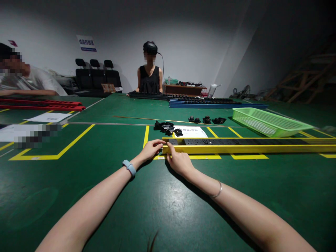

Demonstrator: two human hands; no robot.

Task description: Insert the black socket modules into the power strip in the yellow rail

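Observation:
A long yellow rail (252, 149) lies across the table, its channel lined with black socket modules (193, 141). My left hand (151, 149) is closed at the rail's left end, fingertips touching the end and its top edge. From the right, my right hand (181, 162) reaches the same end. Its index finger lies over the front wall at the endmost socket module (173, 141), with the other fingers bent against the rail's front. What sits between the fingertips is partly hidden. Behind the rail's end are several loose black parts (165, 127) beside a printed white sheet (193, 132).
A green plastic basket (270, 122) stands behind the rail at right. More black parts (207, 120) lie farther back, before blue rails (210, 104). Red rails (42, 105) and papers (47, 117) are at left. One person (149, 78) faces me; another (34, 78) leans in at left.

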